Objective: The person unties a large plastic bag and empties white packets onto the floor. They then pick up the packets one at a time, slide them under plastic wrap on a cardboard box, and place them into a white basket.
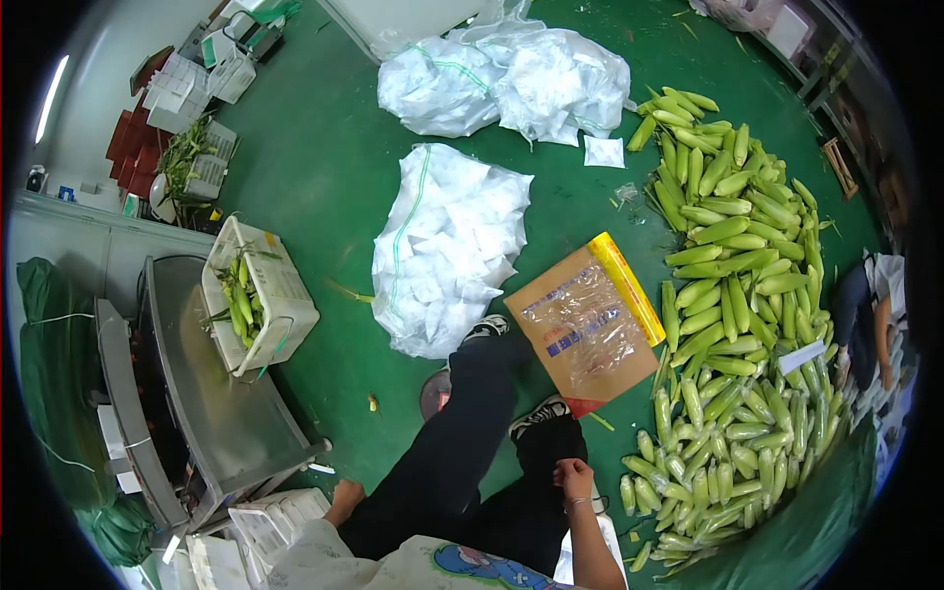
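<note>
My left hand point(344, 500) hangs beside my left thigh, its fingers curled in, with nothing seen in it. Over my right leg is my right hand point(573, 479), fingers bent together and no object showing between them. Beyond my right foot lies a cardboard box point(565, 339) with clear tape and a yellow strip along one edge. To the right of my right hand spreads a large heap of corn ears point(728, 231) in green husks. The nearer part of the heap holds corn in clear plastic wrap point(703, 482).
Clear bags of white packets point(452, 236) lie ahead on the green floor. At left, a white crate point(285, 295) with corn stands by a metal table point(221, 403). A co-worker point(865, 315) is beside the heap at far right. A green cover point(801, 521) lies at lower right.
</note>
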Demonstrator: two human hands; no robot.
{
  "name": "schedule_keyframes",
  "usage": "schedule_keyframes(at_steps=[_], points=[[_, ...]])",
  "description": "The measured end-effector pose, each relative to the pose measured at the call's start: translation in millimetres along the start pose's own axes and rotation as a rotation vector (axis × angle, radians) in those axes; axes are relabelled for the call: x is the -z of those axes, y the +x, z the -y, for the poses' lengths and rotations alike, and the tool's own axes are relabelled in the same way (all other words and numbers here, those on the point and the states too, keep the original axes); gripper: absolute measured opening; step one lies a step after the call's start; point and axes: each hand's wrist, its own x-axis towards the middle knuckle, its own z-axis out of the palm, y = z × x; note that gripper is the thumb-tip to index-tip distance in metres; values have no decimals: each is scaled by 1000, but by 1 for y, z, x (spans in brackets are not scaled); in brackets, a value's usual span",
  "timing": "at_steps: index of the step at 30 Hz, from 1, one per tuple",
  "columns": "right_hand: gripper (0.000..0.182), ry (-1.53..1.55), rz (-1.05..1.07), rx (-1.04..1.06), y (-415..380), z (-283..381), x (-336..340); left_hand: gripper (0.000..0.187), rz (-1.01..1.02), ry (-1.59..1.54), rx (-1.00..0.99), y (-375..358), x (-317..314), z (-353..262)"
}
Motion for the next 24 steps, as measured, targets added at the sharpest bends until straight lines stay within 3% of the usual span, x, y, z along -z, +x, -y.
schedule_keyframes(at_steps=[2, 3, 4, 5, 6, 7, 10, 12, 15, 19, 22, 24], points=[[14, -29, 19, -21, -3, -7, -8, 26, 229, -50, 141, 0, 2, 18], [13, -50, 38, -38, -6, -10, -14, 25, 435, -180, 359, 17, 1, 36], [13, -61, 40, -48, -8, -12, -20, 26, 422, -97, 381, 31, 2, 54], [13, -78, 50, -83, -11, -16, -28, 30, 210, -241, 438, 34, 4, 66], [12, -92, 58, -118, -13, -20, -35, 33, 189, -226, 466, 40, 22, 65], [12, -96, 58, -130, -15, -23, -40, 35, 30, -281, 537, 40, 44, 49], [12, -56, 48, -112, -17, -30, -60, 26, -77, -274, 367, 76, 75, 71], [12, -30, 25, -94, -16, -33, -74, 17, -319, -334, 107, 113, 105, 58], [13, -6, -20, -36, -12, -26, -105, 11, -434, -526, -212, 173, 166, 19], [13, -75, -99, -3, -20, -19, -167, 20, -110, -861, -107, 252, 225, -17], [13, 76, -336, -11, -73, -25, -226, 22, 117, -918, -116, 371, 209, 16], [13, 60, -566, -131, -104, -64, -262, 25, 258, -883, 49, 463, 165, 47]])
